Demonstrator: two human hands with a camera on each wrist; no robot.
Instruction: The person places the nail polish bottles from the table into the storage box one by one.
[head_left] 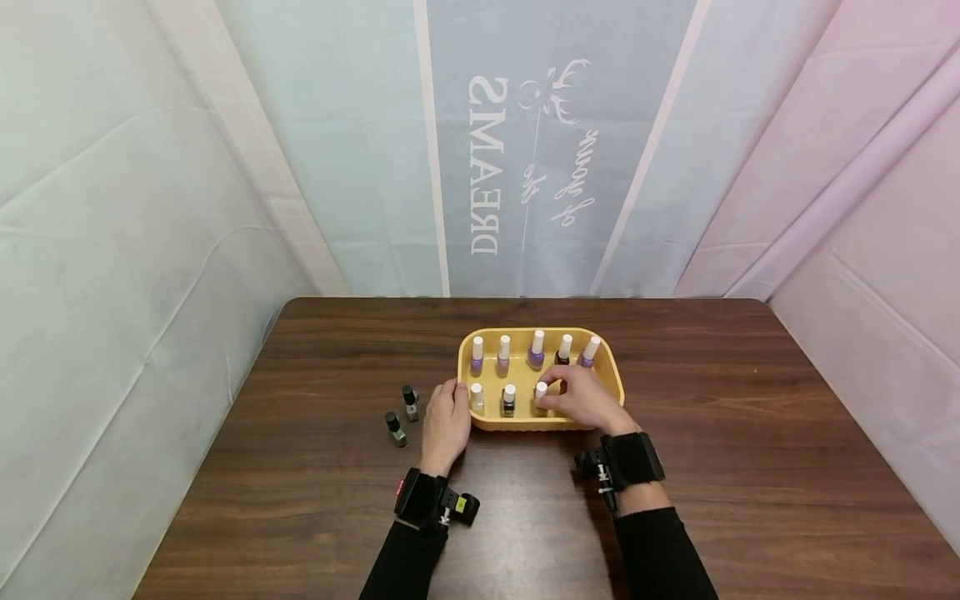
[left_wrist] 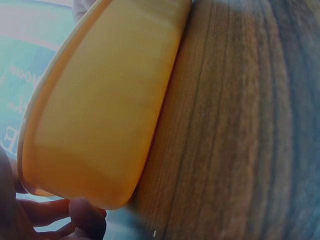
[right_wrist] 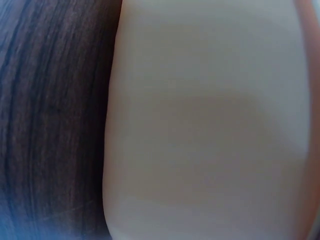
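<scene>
A yellow tray (head_left: 491, 423) holds two rows of nail polish bottles with white caps. My right hand (head_left: 588, 398) reaches over the tray's front rim and pinches the white cap of a nail polish bottle (head_left: 541, 390) in the front row. My left hand (head_left: 446, 421) grips the tray's left end, its fingers and thumb at the corner, as the left wrist view shows beside the tray wall (left_wrist: 100, 110). In the right wrist view the tray's outer wall (right_wrist: 200, 125) fills most of the picture, and the fingers and bottle are out of sight.
Left of my left hand, two nail polish bottles with black caps, one dark (head_left: 411, 403) and one green (head_left: 396, 429), stand on the brown wooden table (head_left: 300, 500). A printed curtain (head_left: 375, 150) hangs behind the table's far edge.
</scene>
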